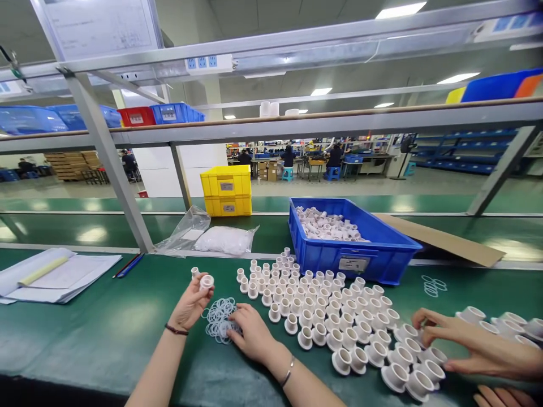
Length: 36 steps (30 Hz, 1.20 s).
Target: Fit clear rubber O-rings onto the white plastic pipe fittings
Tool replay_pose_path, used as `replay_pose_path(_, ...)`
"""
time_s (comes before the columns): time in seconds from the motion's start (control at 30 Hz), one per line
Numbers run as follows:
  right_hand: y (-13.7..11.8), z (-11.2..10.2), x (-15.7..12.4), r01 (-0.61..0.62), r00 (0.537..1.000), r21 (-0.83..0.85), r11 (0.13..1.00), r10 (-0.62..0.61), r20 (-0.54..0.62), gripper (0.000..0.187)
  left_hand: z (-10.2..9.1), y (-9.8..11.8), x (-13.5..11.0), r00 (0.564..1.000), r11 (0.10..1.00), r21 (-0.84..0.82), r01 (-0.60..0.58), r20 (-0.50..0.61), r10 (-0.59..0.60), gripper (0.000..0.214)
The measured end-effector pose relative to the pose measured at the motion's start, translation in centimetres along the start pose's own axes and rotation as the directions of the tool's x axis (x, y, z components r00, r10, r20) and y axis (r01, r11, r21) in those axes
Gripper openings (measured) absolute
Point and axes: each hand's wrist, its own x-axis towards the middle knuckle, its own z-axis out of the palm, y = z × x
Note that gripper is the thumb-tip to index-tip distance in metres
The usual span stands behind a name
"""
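A white flanged sleeve (206,281) is held up in the left hand (190,302), its round end turned toward the camera, with the fingers clamped on it above the green desk (106,339). Just beyond those fingers another small white piece (195,272) is seen. The right hand (257,334) is laid at a loose pile of clear rings (220,316), its fingers bent and the tips set against the near right edge; whether a ring is pinched there cannot be told, since the tips are partly hidden. A dark band (177,329) is worn on the left wrist and a silver bangle (288,370) on the right.

To the right of the pile, many white sleeves (306,318) are stood in close rows, flanges down. Behind them a blue bin (314,257) is placed, partly filled with small white pieces (328,225). At the right end of the rows, the hand of a co-worker (475,339) is reached over the sleeves, and a few rings (433,286) are laid behind it. Farther back, a plastic bag (227,240) is set before two stacked yellow bins (227,189). On the left, papers (85,274) are spread beside pens (129,266).
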Motion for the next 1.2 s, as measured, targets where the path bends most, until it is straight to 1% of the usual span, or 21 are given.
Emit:
replay_pose_path(0.07, 0.0, 0.0, 0.0, 0.012, 1.0, -0.005, 1.0, -0.012, -0.002, 0.028, 2.4, -0.7, 0.2, 0.982, 0.992, 0.065, 0.109, 0.151, -0.117, 0.045)
replay_pose_path(0.13, 0.1, -0.1, 0.1, 0.025, 1.0, -0.005, 1.0, -0.025, -0.015, 0.028, 4.3, -1.2, 0.9, 0.948, 0.978, 0.153, 0.141, 0.264, -0.178, 0.039)
replay_pose_path(0.2, 0.3, -0.1, 0.2, 0.033, 0.999, 0.0, 0.999, -0.033, -0.033, 0.028, 5.2, -1.6, 1.7, 0.908, 0.967, 0.217, 0.132, 0.365, -0.206, 0.036)
replay_pose_path(0.23, 0.3, -0.1, 0.3, 0.039, 0.999, 0.003, 0.999, -0.039, -0.037, 0.03, 5.2, -1.7, 2.1, 0.886, 0.963, 0.226, 0.145, 0.404, -0.228, 0.036)
replay_pose_path(0.27, 0.4, -0.1, 0.4, 0.047, 0.998, 0.004, 0.999, -0.047, -0.036, 0.032, 5.0, -1.9, 2.3, 0.873, 0.963, 0.218, 0.161, 0.423, -0.242, 0.037)
replay_pose_path(0.3, 0.5, -0.1, 0.4, 0.057, 0.998, 0.004, 0.998, -0.057, -0.031, 0.035, 4.5, -2.0, 2.4, 0.869, 0.963, 0.202, 0.18, 0.427, -0.252, 0.038)
replay_pose_path(0.37, 0.6, -0.2, 0.6, 0.075, 0.997, -0.003, 0.997, -0.075, -0.012, 0.044, 3.4, -2.4, 2.5, 0.883, 0.968, 0.16, 0.193, 0.402, -0.242, 0.039)
replay_pose_path(0.47, 0.8, -0.2, 0.8, 0.085, 0.996, -0.02, 0.996, -0.084, 0.03, 0.053, 2.2, -2.9, 2.5, 0.904, 0.979, 0.109, 0.173, 0.378, -0.201, 0.038)
replay_pose_path(0.5, 0.8, -0.2, 0.8, 0.079, 0.996, -0.022, 0.997, -0.078, 0.043, 0.053, 2.0, -3.0, 2.6, 0.907, 0.98, 0.103, 0.168, 0.373, -0.194, 0.037)
replay_pose_path(0.57, 0.8, -0.2, 0.9, 0.063, 0.996, -0.018, 0.998, -0.062, 0.058, 0.044, 2.0, -3.3, 2.9, 0.912, 0.982, 0.093, 0.165, 0.365, -0.188, 0.036)
replay_pose_path(0.63, 0.9, -0.1, 0.9, 0.047, 0.998, -0.006, 0.999, -0.046, 0.044, 0.031, 2.2, -3.6, 3.1, 0.914, 0.981, 0.08, 0.176, 0.356, -0.193, 0.036)
replay_pose_path(0.67, 1.0, -0.1, 0.9, 0.046, 0.998, 0.002, 0.999, -0.046, 0.033, 0.028, 2.3, -3.7, 3.1, 0.916, 0.981, 0.073, 0.181, 0.351, -0.196, 0.036)
replay_pose_path(0.73, 1.1, 0.0, 0.9, 0.056, 0.998, 0.015, 0.998, -0.056, 0.016, 0.026, 2.4, -3.8, 3.1, 0.92, 0.98, 0.069, 0.188, 0.338, -0.201, 0.038)
replay_pose_path(0.83, 1.2, 0.0, 1.0, 0.069, 0.998, 0.02, 0.997, -0.069, -0.001, 0.027, 2.5, -3.8, 3.1, 0.929, 0.981, 0.087, 0.176, 0.316, -0.194, 0.039)
replay_pose_path(0.9, 1.3, -0.1, 1.0, 0.063, 0.998, 0.021, 0.998, -0.062, -0.018, 0.027, 2.5, -3.7, 3.0, 0.93, 0.981, 0.103, 0.166, 0.315, -0.191, 0.038)
replay_pose_path(1.0, 1.4, 0.0, 1.0, 0.052, 0.998, 0.026, 0.998, -0.051, -0.045, 0.023, 2.5, -3.4, 2.9, 0.93, 0.98, 0.122, 0.159, 0.315, -0.19, 0.038)
replay_pose_path(1.1, 1.6, 0.1, 1.0, 0.063, 0.994, 0.04, 0.997, -0.059, -0.096, 0.019, 2.8, -3.2, 2.8, 0.932, 0.978, 0.119, 0.171, 0.304, -0.2, 0.043)
replay_pose_path(1.2, 1.7, 0.0, 1.0, 0.075, 0.982, 0.048, 0.996, -0.065, -0.176, 0.018, 2.9, -3.1, 2.7, 0.912, 0.975, 0.098, 0.201, 0.345, -0.222, 0.05)
